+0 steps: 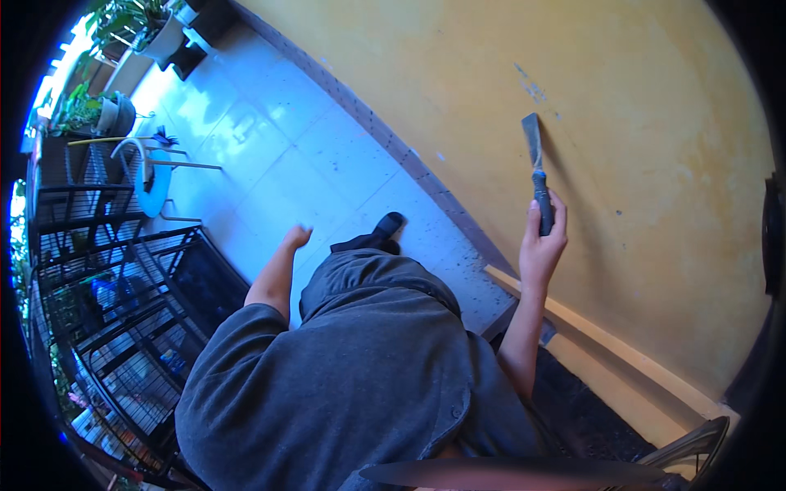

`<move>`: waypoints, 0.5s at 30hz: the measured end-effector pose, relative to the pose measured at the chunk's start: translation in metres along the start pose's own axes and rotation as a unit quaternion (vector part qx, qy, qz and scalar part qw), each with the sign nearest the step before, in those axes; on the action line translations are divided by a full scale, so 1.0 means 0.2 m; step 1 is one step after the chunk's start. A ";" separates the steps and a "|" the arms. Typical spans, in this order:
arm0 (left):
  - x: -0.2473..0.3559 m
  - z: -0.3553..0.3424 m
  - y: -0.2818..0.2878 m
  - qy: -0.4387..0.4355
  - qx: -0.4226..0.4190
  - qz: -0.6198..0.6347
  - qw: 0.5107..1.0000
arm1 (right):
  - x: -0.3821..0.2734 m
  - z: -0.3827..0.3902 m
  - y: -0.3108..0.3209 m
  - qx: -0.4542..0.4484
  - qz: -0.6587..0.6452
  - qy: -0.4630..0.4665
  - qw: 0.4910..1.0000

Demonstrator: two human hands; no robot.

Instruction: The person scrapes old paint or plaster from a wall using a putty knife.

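Note:
My right hand (547,233) grips the dark handle of a scraper (542,196). Its flat metal blade points up along the yellow wall (639,147), casting a shadow there, near small pale chipped patches (530,82). I cannot tell whether the blade touches the wall. My left hand (298,236) hangs low over the tiled floor (270,180) with fingers curled and nothing visible in it.
At the left stand black wire cages (123,311), a chair with a light blue seat (151,184) and potted plants (164,37). A yellow ledge (622,360) runs along the wall at lower right. My dark slipper (389,222) is on the tiles.

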State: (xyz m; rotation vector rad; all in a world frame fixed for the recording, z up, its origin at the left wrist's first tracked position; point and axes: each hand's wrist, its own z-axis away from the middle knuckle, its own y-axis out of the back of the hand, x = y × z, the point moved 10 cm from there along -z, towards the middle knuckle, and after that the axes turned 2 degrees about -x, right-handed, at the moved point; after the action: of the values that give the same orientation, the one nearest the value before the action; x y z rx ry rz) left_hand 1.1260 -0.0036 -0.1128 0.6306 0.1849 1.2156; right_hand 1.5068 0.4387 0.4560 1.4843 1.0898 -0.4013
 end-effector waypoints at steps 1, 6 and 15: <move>-0.28 0.09 -0.13 0.068 -0.065 -0.043 0.995 | -0.03 0.01 0.04 0.020 0.004 0.030 0.999; -0.64 0.55 -0.23 0.169 -0.127 0.052 0.976 | 0.24 0.18 0.29 0.091 0.017 0.004 0.996; -0.04 0.47 0.27 -0.044 0.046 0.075 0.995 | 0.26 0.25 0.24 0.097 0.002 -0.013 0.995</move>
State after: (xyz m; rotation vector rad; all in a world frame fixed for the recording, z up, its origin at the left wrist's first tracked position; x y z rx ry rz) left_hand 1.1213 -0.0341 -0.0076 0.7871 0.1216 1.3268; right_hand 1.5872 0.4206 0.4315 1.6472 1.0493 -0.5356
